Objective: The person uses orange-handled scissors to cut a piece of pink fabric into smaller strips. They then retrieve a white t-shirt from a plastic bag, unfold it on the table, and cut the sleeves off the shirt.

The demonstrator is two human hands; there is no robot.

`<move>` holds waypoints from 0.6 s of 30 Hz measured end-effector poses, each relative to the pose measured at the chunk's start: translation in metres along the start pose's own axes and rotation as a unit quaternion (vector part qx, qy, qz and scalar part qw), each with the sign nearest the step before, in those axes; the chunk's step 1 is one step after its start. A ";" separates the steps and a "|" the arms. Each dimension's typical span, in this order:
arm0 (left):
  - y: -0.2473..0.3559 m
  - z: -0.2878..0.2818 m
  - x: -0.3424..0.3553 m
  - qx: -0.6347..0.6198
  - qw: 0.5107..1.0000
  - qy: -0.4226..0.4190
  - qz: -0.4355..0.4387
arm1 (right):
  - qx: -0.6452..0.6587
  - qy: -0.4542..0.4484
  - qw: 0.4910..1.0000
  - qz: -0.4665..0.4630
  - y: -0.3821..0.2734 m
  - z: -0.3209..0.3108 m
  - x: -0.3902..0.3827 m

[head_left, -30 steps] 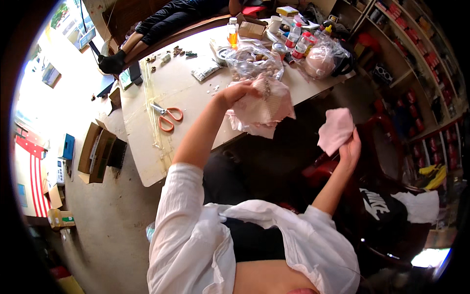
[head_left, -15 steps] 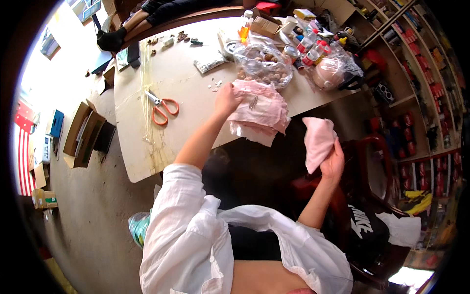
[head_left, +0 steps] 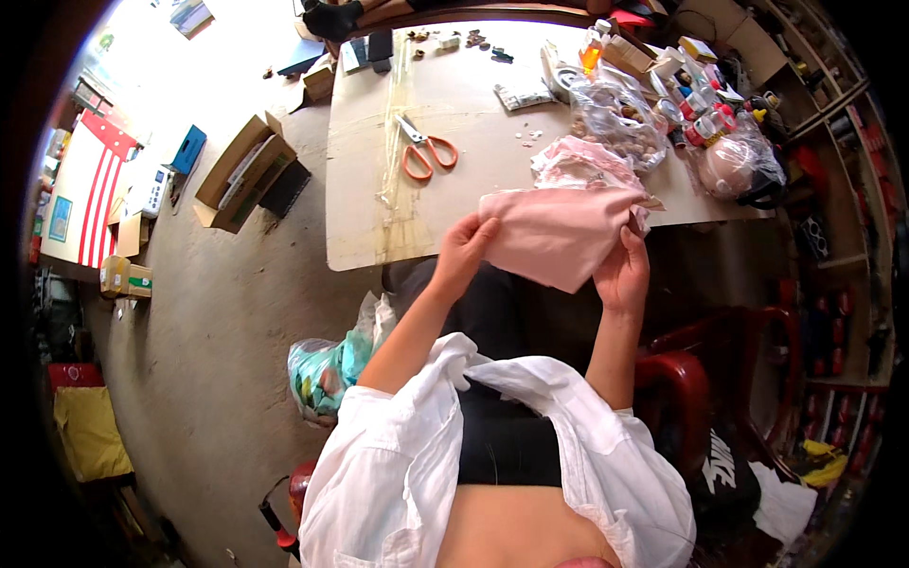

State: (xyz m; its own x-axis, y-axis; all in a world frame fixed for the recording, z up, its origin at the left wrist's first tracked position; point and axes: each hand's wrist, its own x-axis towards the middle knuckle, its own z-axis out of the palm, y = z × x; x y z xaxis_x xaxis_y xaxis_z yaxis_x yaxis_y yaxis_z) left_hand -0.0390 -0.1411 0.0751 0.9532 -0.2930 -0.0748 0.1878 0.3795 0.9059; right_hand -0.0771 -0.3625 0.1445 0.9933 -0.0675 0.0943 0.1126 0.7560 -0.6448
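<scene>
A piece of pink cloth [head_left: 554, 235] is stretched between my two hands at the table's near edge. My left hand [head_left: 464, 251] pinches its left side between thumb and fingers. On the other side, my right hand [head_left: 622, 273] grips the right edge, with some fingers hidden by the fabric. Just beyond lies a pile of pink fabric pieces [head_left: 582, 161], partly covered by the held cloth. Orange-handled scissors [head_left: 428, 156] rest with blades apart on the table, left of the pile.
Clear plastic bags [head_left: 620, 114], bottles [head_left: 708, 123] and boxes crowd the table's [head_left: 369, 204] far right. An open cardboard box [head_left: 248, 175] stands on the floor to the left. A dark red chair [head_left: 677, 383] is at my right, and a filled plastic bag [head_left: 327, 374] sits at my left.
My left hand has left the pile and now holds the pink cloth together with my right hand. The cloth has been spread wider and moved over the pile. The view has shifted left.
</scene>
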 end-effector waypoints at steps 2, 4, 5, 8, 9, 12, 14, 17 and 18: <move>0.018 -0.017 -0.021 -0.007 0.999 0.041 0.032 | 0.007 0.009 1.000 0.015 0.013 0.001 0.002; 0.031 -0.027 -0.037 -0.047 0.996 0.066 0.024 | -0.045 0.041 0.996 0.059 0.038 -0.024 0.010; 0.033 -0.032 -0.050 -0.068 0.994 0.083 0.012 | -0.070 0.063 0.992 0.088 0.050 -0.024 0.008; 0.013 -0.076 -0.073 0.036 0.985 0.129 -0.109 | -0.238 0.190 0.944 0.126 0.101 -0.035 -0.006; -0.004 -0.096 -0.080 0.089 0.974 0.140 -0.151 | -0.281 0.209 0.928 0.125 0.118 -0.048 -0.014; -0.041 -0.115 -0.113 0.201 0.950 0.209 -0.120 | -0.330 0.178 0.917 0.136 0.146 -0.049 -0.041; -0.033 -0.108 -0.131 0.162 0.954 0.195 -0.161 | -0.383 0.119 0.908 0.116 0.158 -0.048 -0.057; -0.034 -0.100 -0.147 0.265 0.949 0.145 -0.086 | -0.419 0.088 0.897 0.114 0.168 -0.043 -0.064; -0.043 -0.101 -0.151 0.307 0.939 0.143 -0.056 | -0.461 0.091 0.877 0.097 0.169 -0.041 -0.062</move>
State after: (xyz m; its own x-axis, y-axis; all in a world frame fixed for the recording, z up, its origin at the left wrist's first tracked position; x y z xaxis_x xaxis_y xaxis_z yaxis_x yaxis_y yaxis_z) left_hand -0.1675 -0.0250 0.0053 0.9767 -0.0206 -0.2138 0.2026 -0.2425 0.9488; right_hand -0.1190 -0.2571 -0.0018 0.9746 -0.1627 -0.1540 -0.1683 -0.0779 -0.9827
